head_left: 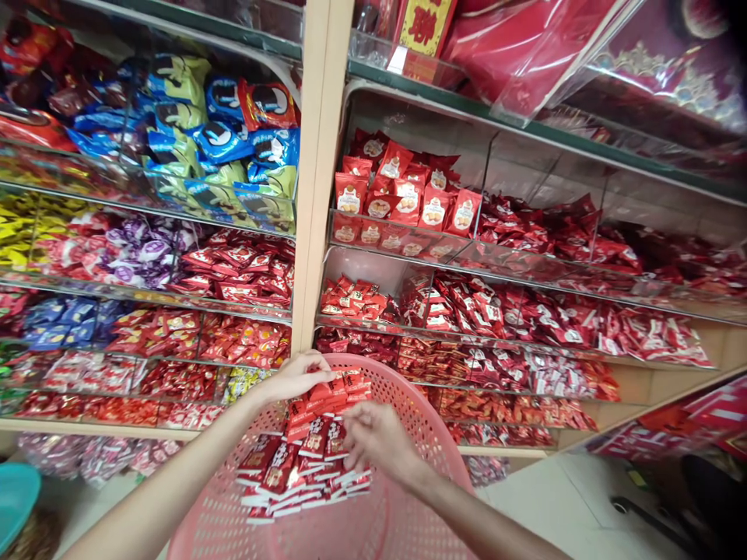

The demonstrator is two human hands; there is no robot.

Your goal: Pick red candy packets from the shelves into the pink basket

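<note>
A pink perforated plastic basket (429, 467) stands in front of me. Inside it lies a pile of dark red candy packets (280, 467) with white ends. Above that pile are brighter red candy packets (318, 400), lying close together near the basket's far side. My left hand (300, 375) reaches over the far left rim, its thumb and fingers closed on the brighter packets. On the right, my right hand (379, 439) is over the basket, beside the same packets. Its fingers are curled together, and what they may hold is hidden.
Shelves with clear-fronted bins rise ahead, split by a wooden upright (318, 171). Blue and green packets (198, 124) fill the upper left, red packets (408, 190) the right. A teal basin (17, 502) stands at the lower left. A dark wheeled base (647, 517) is at the lower right.
</note>
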